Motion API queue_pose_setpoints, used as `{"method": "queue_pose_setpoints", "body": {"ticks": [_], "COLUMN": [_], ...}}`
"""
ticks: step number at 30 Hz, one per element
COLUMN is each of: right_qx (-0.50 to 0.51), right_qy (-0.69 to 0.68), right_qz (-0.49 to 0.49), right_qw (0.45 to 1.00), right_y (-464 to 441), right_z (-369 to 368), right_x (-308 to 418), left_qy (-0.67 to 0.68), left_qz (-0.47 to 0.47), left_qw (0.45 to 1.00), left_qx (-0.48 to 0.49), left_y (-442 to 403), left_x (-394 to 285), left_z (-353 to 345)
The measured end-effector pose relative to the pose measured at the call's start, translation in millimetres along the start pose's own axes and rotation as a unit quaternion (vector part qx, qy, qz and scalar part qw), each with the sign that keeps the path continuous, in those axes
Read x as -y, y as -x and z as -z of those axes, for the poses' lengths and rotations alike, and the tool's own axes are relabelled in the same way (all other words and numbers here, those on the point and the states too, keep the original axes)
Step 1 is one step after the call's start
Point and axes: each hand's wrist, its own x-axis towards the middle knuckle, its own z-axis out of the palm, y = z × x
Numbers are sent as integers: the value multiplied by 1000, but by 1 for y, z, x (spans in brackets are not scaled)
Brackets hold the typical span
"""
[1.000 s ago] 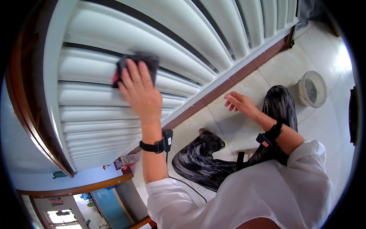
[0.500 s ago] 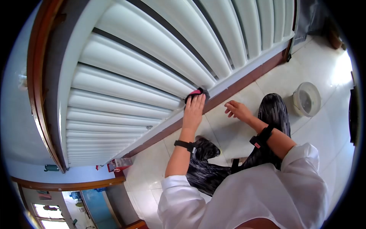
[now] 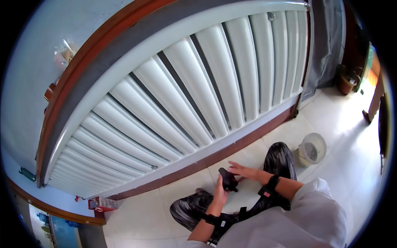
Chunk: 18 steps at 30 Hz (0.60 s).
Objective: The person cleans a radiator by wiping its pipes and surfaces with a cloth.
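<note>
My left hand [image 3: 221,193] is closed around a dark cloth [image 3: 227,180], held low between my knees and away from the radiator. The cloth looks black and crumpled, with a loose end hanging down. Just right of it, my right hand [image 3: 243,170] has its fingers stretched towards the cloth's upper edge. Whether those fingertips touch it I cannot tell. In front of me stands a long white radiator [image 3: 182,89] with upright columns and dark gaps between them.
A pale plastic bucket [image 3: 312,149] stands on the tiled floor [image 3: 144,215] to the right of my knee. A red box [image 3: 102,204] sits by the radiator's left end. Along the radiator's top runs a brown wooden ledge [image 3: 93,47]. A flowerpot [image 3: 345,84] is at the far right.
My left hand has drawn the cloth off the radiator's lower edge and back towards my body. My right hand has come close to it. The view has swung up and right.
</note>
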Motion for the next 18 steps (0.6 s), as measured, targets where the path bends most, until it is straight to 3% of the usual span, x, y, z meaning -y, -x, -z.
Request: {"method": "queue_pose_setpoints", "body": {"ticks": [3, 6, 8, 10, 12, 13, 15, 16, 17, 18], "right_qx": [-28, -103, -164, -262, -315, -318, -398, -410, -409, -429], "right_qy": [24, -83, -234, -119, -3, 59, 232, 290, 338, 383], "right_qz": [55, 9, 71, 181, 413, 492, 640, 710, 745, 727], "right_qw": [998, 991, 956, 940, 855, 808, 615, 493, 405, 375], "right_y": [-20, -24, -29, 12, 45, 69, 86, 82, 83, 79], "right_z": [-8, 4, 27, 21, 15, 5, 1, 1, -2, -5], "right_x": [-47, -73, -55, 49, 149, 198, 268, 298, 326, 339], "left_qy": [-13, 13, -43, -81, -204, -266, -469, -472, -562, -639], "left_qz": [2, 27, -63, -144, -271, -371, -472, -463, -485, -494], "left_qw": [1000, 995, 991, 984, 940, 888, 703, 707, 587, 450], "left_qx": [7, 95, 108, 60, -24, -54, -250, -253, -323, -381], "left_y": [11, 21, 27, 58, 81, 78, 101, 103, 107, 109], "left_x": [32, 20, -1, -45, -76, -79, -105, -112, -118, -122], "left_z": [-16, -7, 8, 9, 20, 41, 45, 56, 70, 82]}}
